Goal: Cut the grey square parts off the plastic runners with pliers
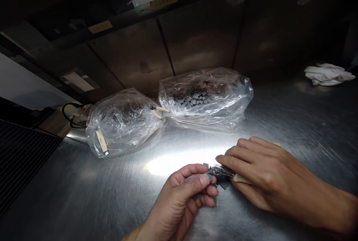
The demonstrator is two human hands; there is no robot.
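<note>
My left hand point(184, 192) is closed on several small flat grey pieces point(210, 177), pinching one between thumb and forefinger. Other grey pieces poke out around its fingertips. Wrapped round the cream handles of small nippers point(242, 178) is my right hand point(263, 172). The dark metal jaws point(216, 170) point left and meet the pinched piece; whether they are closed on it I cannot make out. Below the jaws a grey piece point(223, 185) shows, partly in shadow.
Two clear plastic bags of small grey pieces stand behind: a left bag point(123, 136) and a larger right bag point(204, 114). Cream-handled pliers point(158, 113) and a labelled cream cutter point(101, 142) rest on the left bag. A white cloth point(328, 74) lies far right on the metal table point(112, 192).
</note>
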